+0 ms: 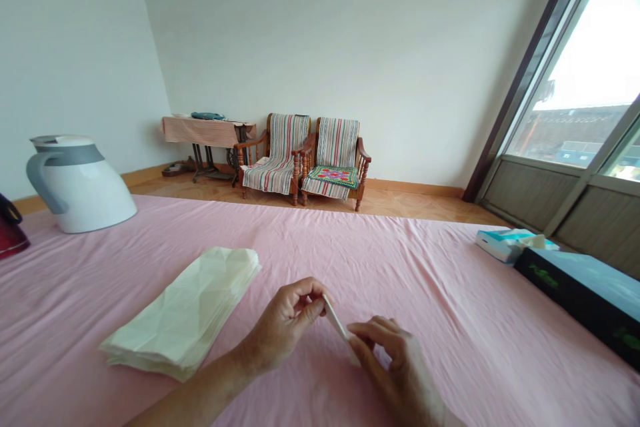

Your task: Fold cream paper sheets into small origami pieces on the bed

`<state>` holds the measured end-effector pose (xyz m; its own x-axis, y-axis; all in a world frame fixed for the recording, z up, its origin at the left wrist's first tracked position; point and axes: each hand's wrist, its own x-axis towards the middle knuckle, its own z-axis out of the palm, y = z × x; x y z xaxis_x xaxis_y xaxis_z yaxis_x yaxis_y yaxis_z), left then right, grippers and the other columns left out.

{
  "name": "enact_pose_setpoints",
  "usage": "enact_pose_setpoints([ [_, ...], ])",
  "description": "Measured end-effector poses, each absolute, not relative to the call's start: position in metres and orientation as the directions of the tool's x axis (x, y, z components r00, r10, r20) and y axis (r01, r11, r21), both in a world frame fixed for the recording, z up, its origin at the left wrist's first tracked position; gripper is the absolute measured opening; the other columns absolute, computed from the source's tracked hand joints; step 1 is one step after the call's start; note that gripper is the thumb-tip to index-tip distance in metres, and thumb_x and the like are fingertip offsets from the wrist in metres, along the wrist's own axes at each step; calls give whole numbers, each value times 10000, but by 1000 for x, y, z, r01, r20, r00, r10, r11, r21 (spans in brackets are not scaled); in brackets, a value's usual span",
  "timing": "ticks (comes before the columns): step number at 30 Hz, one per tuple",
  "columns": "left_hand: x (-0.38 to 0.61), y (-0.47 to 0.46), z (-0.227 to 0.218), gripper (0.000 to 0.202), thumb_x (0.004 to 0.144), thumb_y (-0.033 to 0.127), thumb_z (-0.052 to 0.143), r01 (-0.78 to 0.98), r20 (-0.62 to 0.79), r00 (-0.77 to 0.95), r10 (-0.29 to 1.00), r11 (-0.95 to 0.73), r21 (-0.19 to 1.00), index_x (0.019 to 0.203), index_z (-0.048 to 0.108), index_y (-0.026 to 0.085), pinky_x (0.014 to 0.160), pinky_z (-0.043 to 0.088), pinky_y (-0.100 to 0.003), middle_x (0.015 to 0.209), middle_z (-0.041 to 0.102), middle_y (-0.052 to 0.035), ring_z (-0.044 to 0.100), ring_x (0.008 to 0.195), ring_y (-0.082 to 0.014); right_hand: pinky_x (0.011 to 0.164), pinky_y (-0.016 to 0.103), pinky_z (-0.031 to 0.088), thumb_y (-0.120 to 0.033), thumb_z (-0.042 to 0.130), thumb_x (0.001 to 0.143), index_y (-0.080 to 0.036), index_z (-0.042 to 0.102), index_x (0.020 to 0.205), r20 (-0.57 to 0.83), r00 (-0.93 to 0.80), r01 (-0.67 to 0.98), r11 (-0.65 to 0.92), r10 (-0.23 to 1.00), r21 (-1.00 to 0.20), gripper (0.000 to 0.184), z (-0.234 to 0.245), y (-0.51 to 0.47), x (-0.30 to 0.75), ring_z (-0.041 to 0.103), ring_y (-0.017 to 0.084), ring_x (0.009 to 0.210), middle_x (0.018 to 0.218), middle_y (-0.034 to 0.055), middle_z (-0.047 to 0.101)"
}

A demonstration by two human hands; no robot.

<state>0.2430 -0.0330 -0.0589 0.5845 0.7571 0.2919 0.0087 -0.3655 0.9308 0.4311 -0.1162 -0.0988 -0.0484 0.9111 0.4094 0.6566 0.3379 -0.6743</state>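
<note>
- The left hand (285, 320) and right hand (395, 360) both pinch a thin white strip (335, 317), near middle, right of the paper stack (187, 307).
- Uneven pulling could bend it or slip it loose.
- The left forearm (205, 388), beside the stack, could brush sheets askew.

Room between right hand (395, 357) and box (585, 300)

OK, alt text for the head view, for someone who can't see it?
The left hand and right hand hold a narrow pale strip between them over a pink cloth. A stack of creased cream sheets lies left, a white jug beyond; a tissue pack and dark box sit at right.
</note>
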Motion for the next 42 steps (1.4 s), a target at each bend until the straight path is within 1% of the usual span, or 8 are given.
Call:
enact_pose_setpoints([
  [4, 244, -36, -57, 179, 902, 291, 553, -14, 295, 596, 747, -358, 934, 850, 635, 140, 654, 395, -230, 740, 570, -11, 515, 709, -134, 701, 287, 395, -317, 554, 895, -245, 673, 967, 437, -61, 670, 362, 897, -648, 157, -103, -116, 432, 608, 155, 705, 767, -2, 647],
  [16, 241, -37, -55, 134, 895, 267, 562, -26, 284, 605, 744, -338, 941, 866, 630, 155, 713, 411, -247, 805, 596, -23, 531, 761, -146, 675, 297, 401, -175, 507, 857, -213, 633, 1006, 486, -108, 716, 407, 867, -567, 199, -94, -120, 429, 595, 167, 720, 779, 15, 636],
  [24, 240, -36, -55, 142, 903, 282, 558, 5, 292, 624, 725, -378, 926, 925, 628, 161, 796, 437, -293, 888, 594, -46, 553, 855, -180, 675, 293, 411, -165, 509, 839, -212, 638, 990, 440, -95, 746, 356, 893, -562, 204, -94, -118, 430, 598, 170, 732, 800, 19, 639],
  [28, 243, -38, -61, 263, 873, 296, 607, 20, 327, 625, 709, -433, 901, 1115, 613, 195, 784, 462, -285, 1073, 546, -67, 550, 880, -169, 666, 287, 411, -215, 514, 868, -213, 653, 974, 443, -77, 766, 337, 893, -548, 174, -95, -117, 430, 601, 163, 708, 791, 19, 646],
  [33, 253, -49, -77, 614, 809, 172, 634, 122, 317, 556, 768, -453, 883, 1370, 403, 262, 760, 486, -282, 1126, 493, -57, 549, 885, -159, 647, 267, 401, -215, 512, 888, -224, 669, 865, 439, -59, 802, 304, 897, -514, 159, -99, -114, 430, 594, 152, 667, 723, 5, 639],
  [38, 262, -59, -81, 723, 723, 143, 704, 321, 259, 484, 836, -445, 836, 1360, 372, 221, 819, 470, -348, 1006, 525, -46, 547, 885, -201, 599, 241, 386, -193, 472, 890, -216, 621, 713, 474, -17, 813, 288, 880, -507, 232, -107, -113, 428, 564, 142, 618, 657, 3, 605],
  [40, 264, -61, -80, 742, 725, 163, 714, 320, 273, 489, 829, -461, 828, 1370, 349, 206, 832, 467, -356, 1007, 530, -52, 546, 897, -210, 586, 230, 383, -196, 474, 886, -216, 619, 738, 496, -15, 799, 308, 868, -516, 208, -109, -114, 426, 566, 138, 612, 663, 4, 610],
  [42, 264, -61, -80, 689, 765, 176, 682, 295, 297, 491, 819, -477, 828, 1368, 349, 199, 818, 474, -339, 1027, 531, -58, 549, 899, -202, 581, 224, 382, -201, 476, 889, -217, 619, 762, 507, -21, 786, 328, 862, -525, 191, -111, -114, 423, 568, 136, 604, 665, 2, 617],
])
